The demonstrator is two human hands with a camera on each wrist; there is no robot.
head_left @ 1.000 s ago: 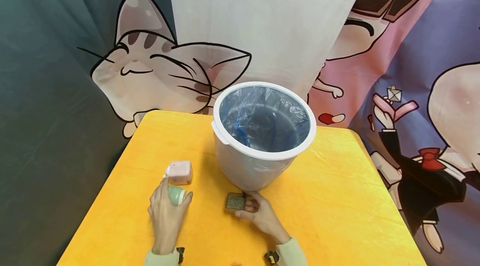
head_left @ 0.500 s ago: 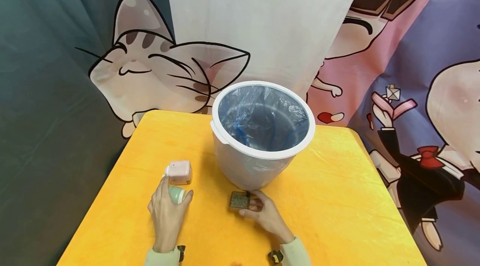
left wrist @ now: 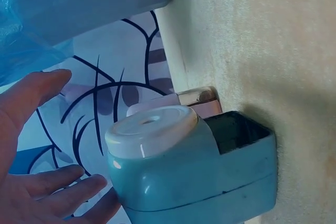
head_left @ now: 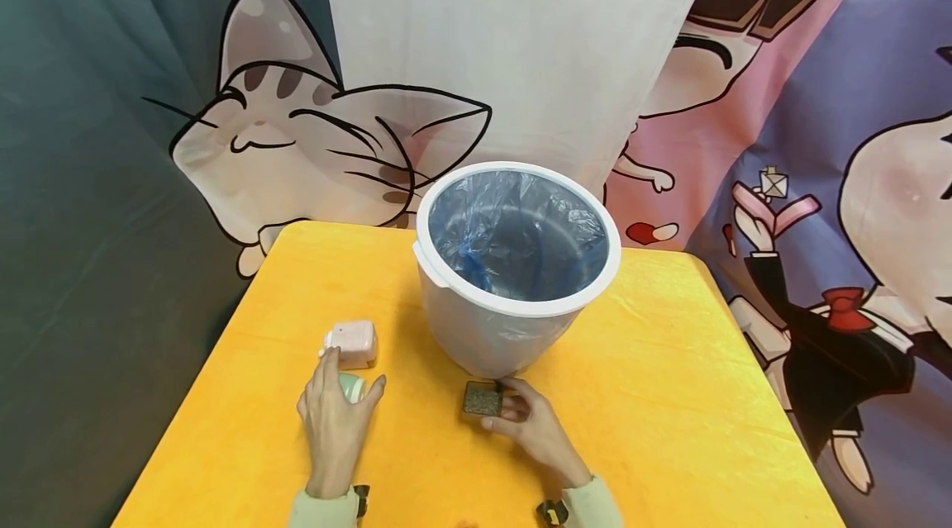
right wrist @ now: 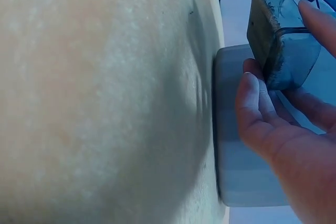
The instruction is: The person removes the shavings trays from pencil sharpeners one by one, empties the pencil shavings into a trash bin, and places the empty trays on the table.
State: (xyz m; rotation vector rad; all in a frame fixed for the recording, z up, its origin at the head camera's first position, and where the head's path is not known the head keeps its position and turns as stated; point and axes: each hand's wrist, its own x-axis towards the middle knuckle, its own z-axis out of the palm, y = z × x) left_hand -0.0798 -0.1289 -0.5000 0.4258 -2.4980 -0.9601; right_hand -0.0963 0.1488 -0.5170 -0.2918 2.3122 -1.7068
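My left hand lies over a green electric-sharpener-like body with a white top. In the left wrist view that body shows a round hole in its white top and an empty drawer slot at one end. My left fingers are extended beside it; the thumb stands apart. My right hand pinches a small clear drawer full of dark crumbs, probably shavings. In the right wrist view the drawer sits between thumb and fingers, seemingly off the table. A similar pink device lies just beyond the green one.
Behind my right hand stands a white bin lined with a clear bluish bag. A yellow cloth covers the table. Printed curtains hang close behind the table's far edge.
My right hand has shifted slightly to the right with the drawer, staying in front of the bin. The left hand has hardly moved at the green body. The head view has turned slightly.
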